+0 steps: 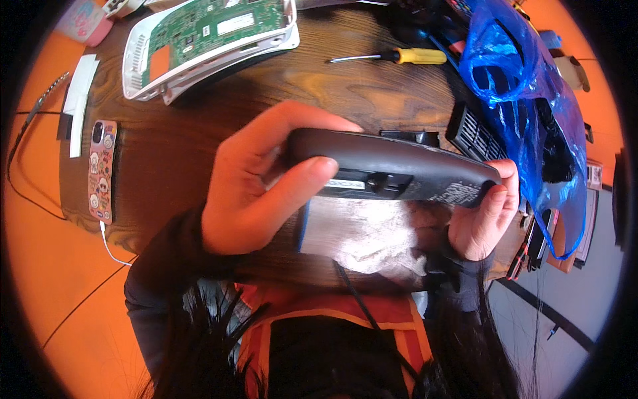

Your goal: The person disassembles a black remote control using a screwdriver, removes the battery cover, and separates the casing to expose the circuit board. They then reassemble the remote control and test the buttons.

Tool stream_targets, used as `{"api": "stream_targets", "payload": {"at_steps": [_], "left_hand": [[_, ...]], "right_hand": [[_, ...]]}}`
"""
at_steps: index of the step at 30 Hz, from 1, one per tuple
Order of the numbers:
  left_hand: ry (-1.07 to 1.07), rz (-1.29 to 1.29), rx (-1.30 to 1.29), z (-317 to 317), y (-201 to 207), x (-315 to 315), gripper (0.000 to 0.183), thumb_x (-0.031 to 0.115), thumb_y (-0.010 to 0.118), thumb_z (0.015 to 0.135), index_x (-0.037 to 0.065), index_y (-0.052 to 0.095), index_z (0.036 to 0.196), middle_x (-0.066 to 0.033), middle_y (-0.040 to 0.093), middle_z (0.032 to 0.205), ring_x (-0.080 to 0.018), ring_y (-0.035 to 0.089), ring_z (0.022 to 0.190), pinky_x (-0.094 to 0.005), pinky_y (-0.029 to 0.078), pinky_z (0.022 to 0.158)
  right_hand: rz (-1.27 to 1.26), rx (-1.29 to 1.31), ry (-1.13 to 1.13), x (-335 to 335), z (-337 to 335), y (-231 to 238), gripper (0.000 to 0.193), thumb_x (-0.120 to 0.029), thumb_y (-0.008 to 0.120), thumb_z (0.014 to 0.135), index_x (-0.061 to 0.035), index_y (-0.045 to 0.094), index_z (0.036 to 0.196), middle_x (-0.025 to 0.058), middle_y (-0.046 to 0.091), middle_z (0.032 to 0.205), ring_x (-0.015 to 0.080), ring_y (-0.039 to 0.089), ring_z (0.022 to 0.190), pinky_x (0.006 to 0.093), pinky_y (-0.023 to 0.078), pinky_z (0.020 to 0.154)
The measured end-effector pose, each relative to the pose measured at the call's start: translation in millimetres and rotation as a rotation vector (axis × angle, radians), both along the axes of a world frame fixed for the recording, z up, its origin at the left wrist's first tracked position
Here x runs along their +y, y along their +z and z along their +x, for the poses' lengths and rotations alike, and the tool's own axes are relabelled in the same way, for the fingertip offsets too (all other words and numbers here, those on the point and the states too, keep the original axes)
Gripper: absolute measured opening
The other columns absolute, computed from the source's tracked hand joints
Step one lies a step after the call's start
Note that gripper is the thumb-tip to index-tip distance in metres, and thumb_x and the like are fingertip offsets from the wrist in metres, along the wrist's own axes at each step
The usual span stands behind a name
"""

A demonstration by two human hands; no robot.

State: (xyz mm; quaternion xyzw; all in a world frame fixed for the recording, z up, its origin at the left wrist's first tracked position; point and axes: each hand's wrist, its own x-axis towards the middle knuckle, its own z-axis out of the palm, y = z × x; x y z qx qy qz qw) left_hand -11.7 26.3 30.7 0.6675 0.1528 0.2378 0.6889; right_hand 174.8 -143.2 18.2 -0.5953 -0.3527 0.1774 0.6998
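A long black plastic electronic device (pixel 392 158) with rounded ends is raised above the table, tilted so one side with sockets, a white label and pale print shows. My left hand (pixel 256 176) grips its left end, thumb on the near side and fingers over the top. At its right end, my right hand (pixel 490 209) pinches the corner between thumb and fingers. Beneath it on the table lies a crumpled whitish cloth (pixel 359 233) with a blue edge. Just behind are a black slotted plastic piece (pixel 476 131) and a small dark part (pixel 420 137), partly hidden by the device.
A white casing with a green circuit board (pixel 212 33) stands at the back left. A yellow-handled screwdriver (pixel 419 56) lies at the back. A blue plastic bag (pixel 531 113) fills the right side. A phone (pixel 103 169) on a white cable lies near the table's left edge.
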Motion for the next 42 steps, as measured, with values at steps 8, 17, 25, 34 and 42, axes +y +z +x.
{"api": "stream_targets", "payload": {"at_steps": [8,17,25,34,42], "left_hand": [[-0.097,0.021,0.016,-0.1,-0.1,6.5,0.039,-0.003,0.069,0.057,-0.003,0.058,0.095,-0.0215,0.063,0.098,-0.0289,0.062,0.093,-0.0359,0.048,0.083],[-0.113,0.313,-0.08,-0.9,1.6,5.8,0.038,-0.004,0.071,0.057,-0.006,0.06,0.093,-0.0246,0.063,0.094,-0.0328,0.062,0.092,-0.0389,0.049,0.08],[-0.079,0.525,-0.152,7.7,-11.9,-8.8,0.035,0.004,0.077,0.061,0.0,0.064,0.094,-0.014,0.065,0.091,-0.0233,0.065,0.08,-0.0281,0.052,0.068],[-0.081,0.59,-0.078,7.3,-18.0,-12.3,0.032,0.005,0.077,0.062,0.001,0.065,0.091,-0.0128,0.065,0.089,-0.0233,0.065,0.079,-0.0281,0.052,0.066],[-0.096,0.457,-0.017,6.2,-11.8,-11.1,0.032,0.003,0.077,0.062,0.0,0.065,0.091,-0.0137,0.065,0.089,-0.0231,0.065,0.082,-0.0278,0.051,0.07]], "right_hand": [[0.113,0.063,0.19,3.2,-15.5,3.6,0.049,-0.027,0.077,0.07,0.0028,0.048,0.095,0.0202,0.061,0.096,0.0311,0.061,0.094,0.0391,0.05,0.081],[-0.245,-1.071,0.093,9.6,-6.7,25.3,0.075,-0.04,0.08,0.058,0.002,0.052,0.114,0.0203,0.06,0.106,0.0327,0.055,0.104,0.0496,0.032,0.099],[-0.309,-0.943,0.184,8.1,-20.4,26.6,0.035,-0.026,0.08,0.056,-0.0066,0.068,0.083,0.0056,0.065,0.083,0.0217,0.058,0.083,0.0501,0.03,0.1],[-0.377,-0.763,0.225,10.1,-21.8,24.6,0.027,-0.018,0.082,0.055,-0.0104,0.066,0.075,0.0007,0.066,0.076,0.0153,0.059,0.074,0.0411,0.032,0.091],[-0.32,-0.839,0.245,8.6,-14.6,26.4,0.032,-0.02,0.081,0.057,-0.0082,0.068,0.085,0.0012,0.066,0.076,0.0162,0.059,0.075,0.043,0.035,0.092]]}}
